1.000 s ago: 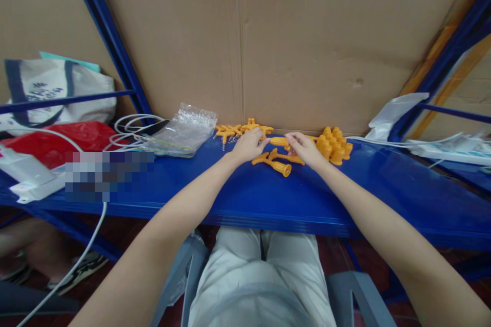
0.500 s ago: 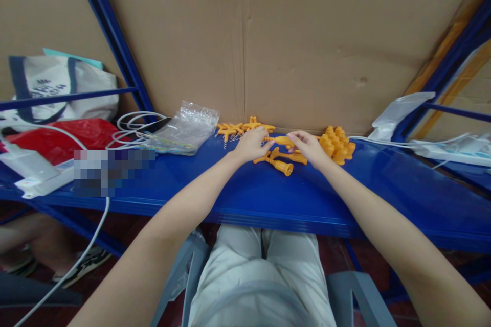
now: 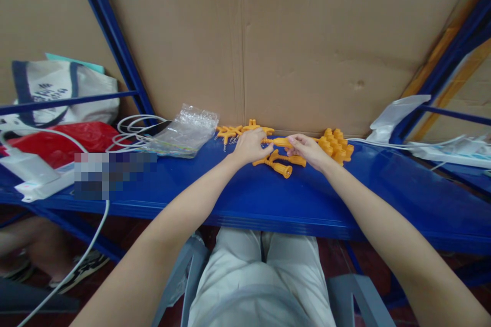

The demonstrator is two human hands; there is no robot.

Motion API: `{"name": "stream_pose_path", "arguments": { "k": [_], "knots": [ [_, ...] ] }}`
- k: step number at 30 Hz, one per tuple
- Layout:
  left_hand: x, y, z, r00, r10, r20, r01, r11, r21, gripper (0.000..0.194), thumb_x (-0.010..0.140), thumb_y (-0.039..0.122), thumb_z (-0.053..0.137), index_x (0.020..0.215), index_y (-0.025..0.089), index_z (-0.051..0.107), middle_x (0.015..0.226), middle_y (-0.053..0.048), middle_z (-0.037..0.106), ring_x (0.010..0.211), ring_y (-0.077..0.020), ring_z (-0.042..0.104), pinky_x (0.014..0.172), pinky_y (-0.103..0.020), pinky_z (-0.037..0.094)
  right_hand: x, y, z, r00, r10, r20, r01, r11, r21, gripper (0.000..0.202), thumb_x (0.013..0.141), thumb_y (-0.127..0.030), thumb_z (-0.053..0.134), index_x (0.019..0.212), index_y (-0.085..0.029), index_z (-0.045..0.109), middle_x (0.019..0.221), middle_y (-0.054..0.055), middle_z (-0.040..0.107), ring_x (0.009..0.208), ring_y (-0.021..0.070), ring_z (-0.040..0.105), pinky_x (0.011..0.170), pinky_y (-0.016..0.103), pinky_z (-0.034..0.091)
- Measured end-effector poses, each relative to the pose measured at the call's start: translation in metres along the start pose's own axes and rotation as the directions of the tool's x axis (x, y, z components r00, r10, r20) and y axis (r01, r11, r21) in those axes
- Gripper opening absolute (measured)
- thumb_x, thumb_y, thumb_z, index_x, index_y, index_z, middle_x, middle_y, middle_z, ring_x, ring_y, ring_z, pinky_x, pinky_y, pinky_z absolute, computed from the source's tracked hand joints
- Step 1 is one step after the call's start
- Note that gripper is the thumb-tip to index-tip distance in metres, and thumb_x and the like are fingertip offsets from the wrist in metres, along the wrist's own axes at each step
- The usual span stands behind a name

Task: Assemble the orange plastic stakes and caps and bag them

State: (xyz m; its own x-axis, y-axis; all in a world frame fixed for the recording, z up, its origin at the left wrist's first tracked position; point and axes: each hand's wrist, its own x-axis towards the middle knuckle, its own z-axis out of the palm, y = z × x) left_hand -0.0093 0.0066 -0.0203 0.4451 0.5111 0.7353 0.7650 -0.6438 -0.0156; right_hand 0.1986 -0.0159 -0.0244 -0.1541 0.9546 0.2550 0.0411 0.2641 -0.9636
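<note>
Between my two hands lies an orange corkscrew piece (image 3: 279,141), held level above the blue shelf. My left hand (image 3: 252,146) closes round its left end, and my right hand (image 3: 307,149) pinches the right end of its ribbed body. Just below, two more orange pieces lie on the shelf, one with a round open end (image 3: 283,169). Orange handles with metal spirals (image 3: 230,133) are spread beyond my left hand. To the right of my right hand stands a cluster of orange hollow bodies (image 3: 336,146).
Clear plastic bags (image 3: 187,132) and white cables (image 3: 132,130) lie at the left, near a red bag (image 3: 84,135) and a white power strip (image 3: 49,184). A cardboard wall (image 3: 299,46) stands behind the blue shelf (image 3: 245,194). Another person's legs (image 3: 38,242) show at lower left.
My right hand has shifted slightly left along the orange piece, its fingers closer together. The view has tilted slightly upward. My left hand keeps its hold.
</note>
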Motion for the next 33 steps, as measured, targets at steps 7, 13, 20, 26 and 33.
{"name": "stream_pose_path", "arguments": {
  "k": [7,13,20,26,33],
  "knots": [
    [0.0,0.0,-0.001,1.0,-0.015,-0.003,0.015,1.0,0.015,0.019,0.078,0.033,0.06,0.07,0.017,0.065,0.076,-0.006,0.069,0.073,-0.019,0.063,0.067,-0.03,0.046,0.004,0.003,0.003,1.0,-0.025,-0.014,0.025,0.999,0.02,0.03,0.075,-0.042,0.08,0.083,-0.021,0.06,0.072,-0.003,0.064,0.057,0.0082,0.058,0.065,0.025,0.054],
    [-0.001,0.006,-0.008,0.991,0.132,0.029,-0.133,0.99,0.056,0.022,0.081,0.036,0.057,0.076,0.017,0.066,0.083,-0.009,0.069,0.081,-0.0228,0.062,0.074,-0.034,0.047,-0.001,-0.003,-0.005,0.994,0.021,0.105,-0.03,0.996,0.082,0.029,0.066,-0.037,0.079,0.071,-0.02,0.056,0.067,-0.003,0.06,0.059,0.0105,0.056,0.056,0.025,0.048],
    [-0.002,0.018,-0.01,0.964,0.25,0.094,-0.258,0.963,0.073,0.026,0.085,0.04,0.054,0.08,0.017,0.066,0.084,-0.01,0.066,0.081,-0.0236,0.06,0.074,-0.036,0.044,-0.013,-0.017,-0.017,0.901,0.162,0.402,-0.061,0.966,-0.252,0.044,0.072,-0.059,0.074,0.078,-0.015,0.068,0.056,-0.001,0.057,0.049,0.0098,0.049,0.044,0.023,0.034],
    [-0.003,0.025,-0.009,0.957,0.277,0.09,-0.286,0.952,0.109,0.026,0.086,0.038,0.053,0.081,0.017,0.066,0.083,-0.01,0.065,0.08,-0.0243,0.058,0.073,-0.037,0.042,-0.013,-0.017,-0.018,0.881,0.199,0.429,-0.1,0.965,-0.241,0.048,0.073,-0.063,0.071,0.08,-0.016,0.072,0.045,-0.005,0.046,0.042,0.0078,0.037,0.04,0.023,0.021],
    [-0.004,0.03,-0.009,0.956,0.281,0.086,-0.29,0.95,0.113,0.023,0.086,0.036,0.054,0.081,0.017,0.066,0.082,-0.01,0.064,0.081,-0.0246,0.057,0.073,-0.037,0.042,-0.013,-0.016,-0.02,0.856,0.201,0.476,-0.123,0.974,-0.191,0.047,0.073,-0.062,0.073,0.081,-0.016,0.069,0.047,-0.008,0.043,0.039,0.0049,0.028,0.04,0.022,0.014]
  ]
}}
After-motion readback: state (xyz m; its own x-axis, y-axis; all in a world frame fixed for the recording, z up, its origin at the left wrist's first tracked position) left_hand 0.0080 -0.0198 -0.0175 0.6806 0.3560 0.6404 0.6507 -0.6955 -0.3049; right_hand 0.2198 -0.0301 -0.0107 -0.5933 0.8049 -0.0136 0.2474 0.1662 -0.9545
